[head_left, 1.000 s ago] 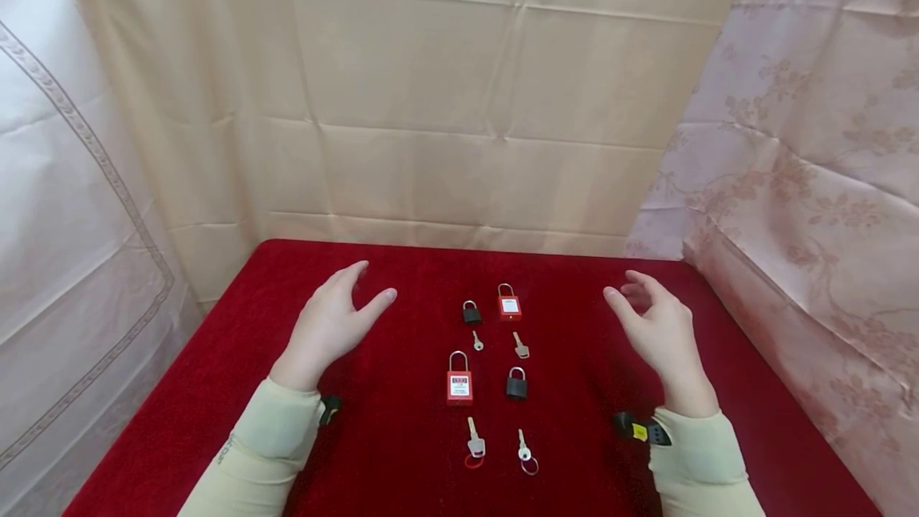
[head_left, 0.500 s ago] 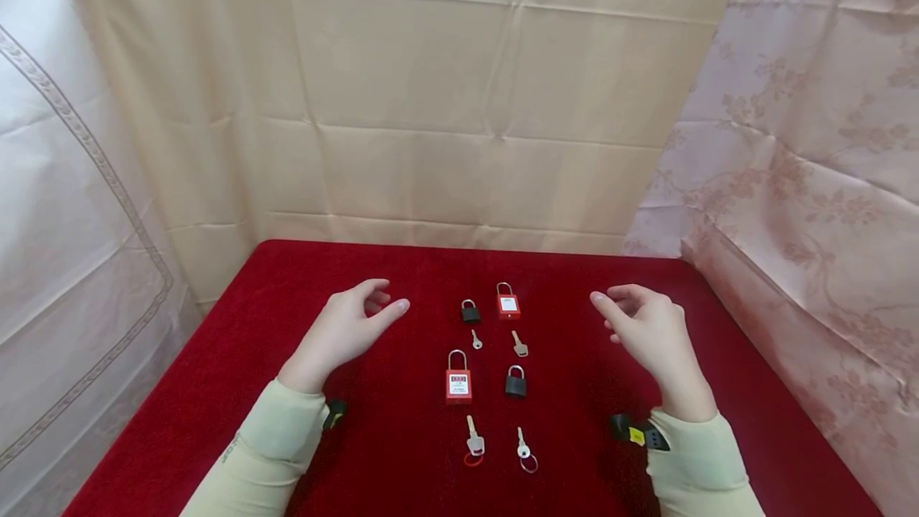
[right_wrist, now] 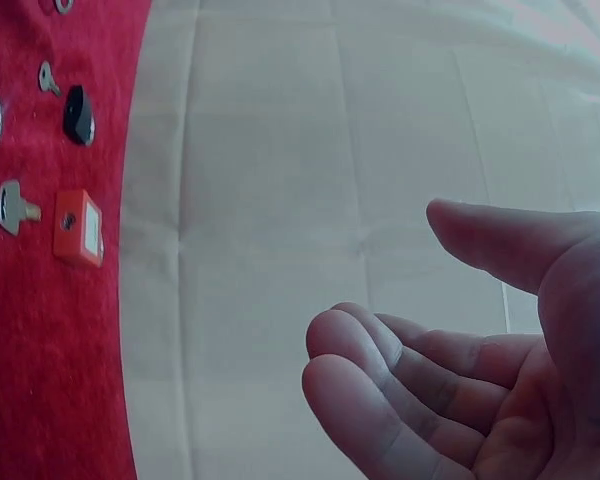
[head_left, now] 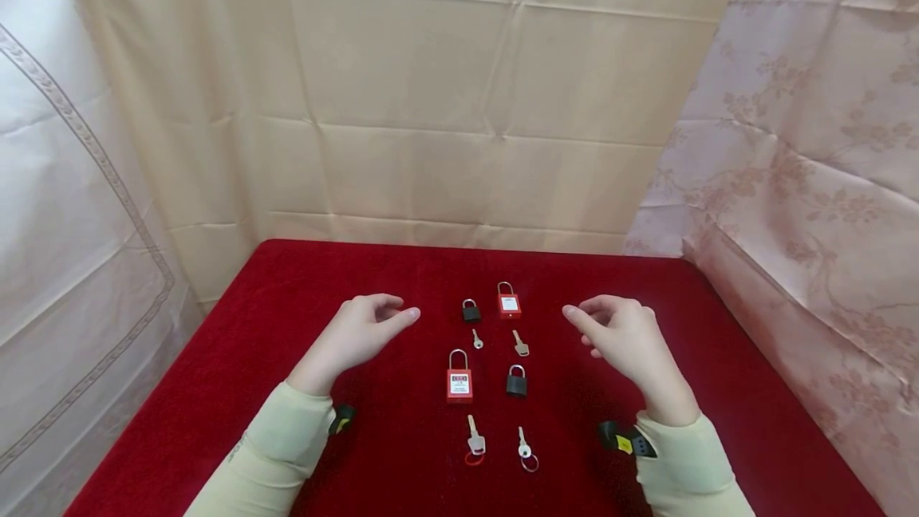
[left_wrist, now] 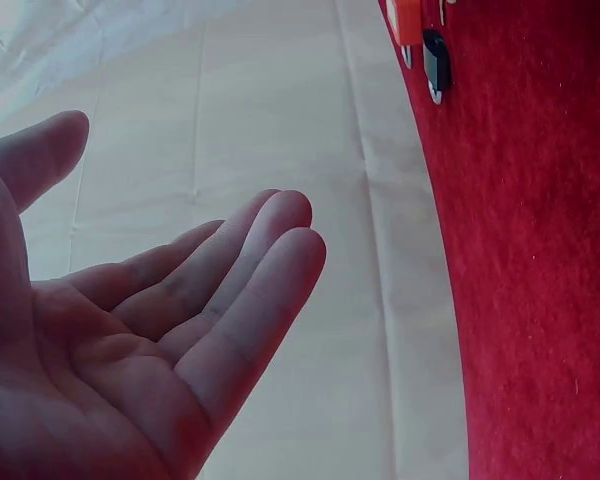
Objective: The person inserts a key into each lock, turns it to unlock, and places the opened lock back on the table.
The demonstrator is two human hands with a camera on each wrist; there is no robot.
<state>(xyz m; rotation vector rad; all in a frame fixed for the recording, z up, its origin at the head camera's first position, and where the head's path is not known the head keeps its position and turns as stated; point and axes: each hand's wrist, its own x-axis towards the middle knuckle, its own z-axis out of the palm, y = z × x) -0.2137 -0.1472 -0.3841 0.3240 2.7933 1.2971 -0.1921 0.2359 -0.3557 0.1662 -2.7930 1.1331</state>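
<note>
My left hand (head_left: 356, 335) hovers left of the locks with relaxed fingers and thumb apart, holding nothing. On the other side my right hand (head_left: 623, 339) is likewise loosely bent and bare. Between them lie a small black padlock (head_left: 471, 313) and a red padlock (head_left: 509, 306) at the back. In front of these are a small key (head_left: 477, 340) and a wider-headed key (head_left: 520, 344). Nearer still come another red padlock (head_left: 459, 386) with a white label and a black padlock (head_left: 516, 384). Closest are a key with a red ring (head_left: 476, 439) and a key with a metal ring (head_left: 525, 447).
A red cloth (head_left: 388, 437) covers the table. A beige curtain (head_left: 402, 102) hangs behind its back edge. White patterned drapes (head_left: 72, 222) flank the left, and a pink floral drape (head_left: 811, 182) runs along the right side.
Both hands have moved inward toward the locks and slightly nearer the person, their fingers bending a little more. The padlocks and keys have stayed in place.
</note>
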